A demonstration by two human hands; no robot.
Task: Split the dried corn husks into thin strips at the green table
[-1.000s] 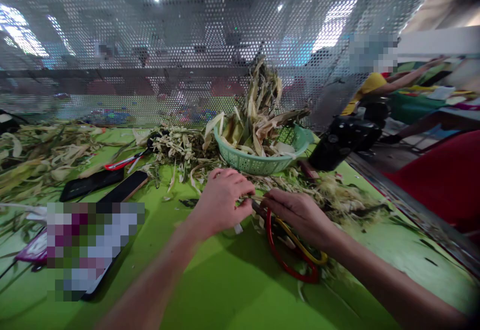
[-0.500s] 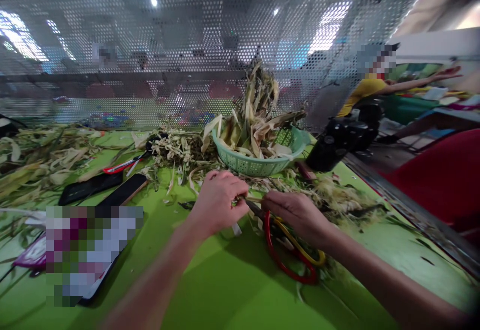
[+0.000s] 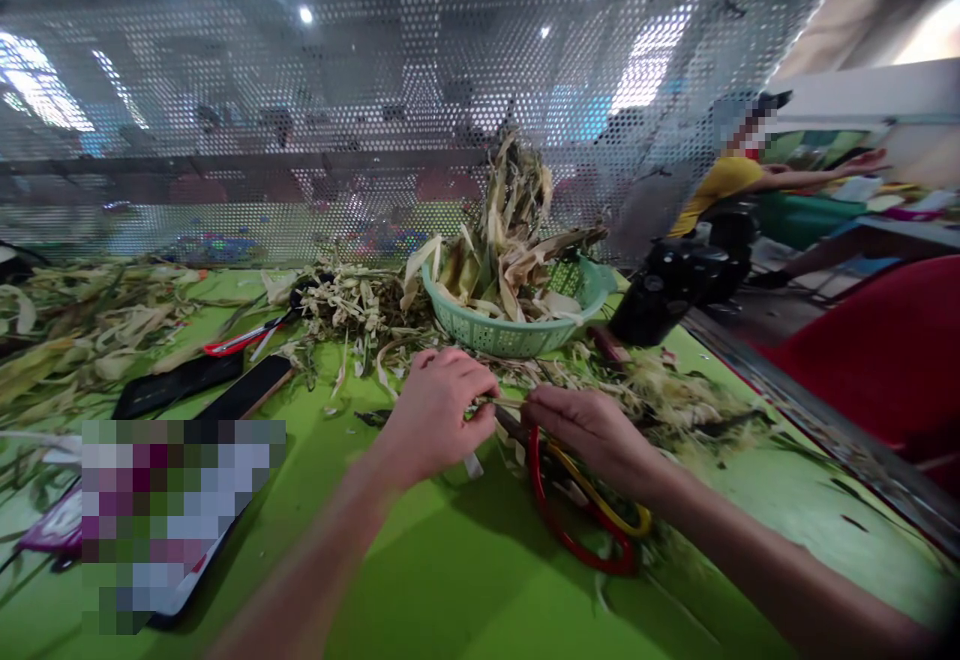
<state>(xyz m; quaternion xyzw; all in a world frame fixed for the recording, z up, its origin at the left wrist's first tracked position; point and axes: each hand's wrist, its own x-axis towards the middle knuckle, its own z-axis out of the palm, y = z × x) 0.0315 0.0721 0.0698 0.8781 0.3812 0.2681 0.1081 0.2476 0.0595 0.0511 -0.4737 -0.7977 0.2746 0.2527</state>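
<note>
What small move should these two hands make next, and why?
Probably the right hand should draw the thin strip gently away from the left hand. The strip seems to span the small gap between both hands, and the scissors appear to lie below the right hand, not in its grip, so pulling looks more natural than cutting.

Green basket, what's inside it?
Dry, husk-like leaves are piled high in the green basket. Its bottom is covered, so anything beneath the leaves can't be seen.

Thin strip (image 3: 511, 403), one end hidden in left hand (image 3: 444, 410)
</note>
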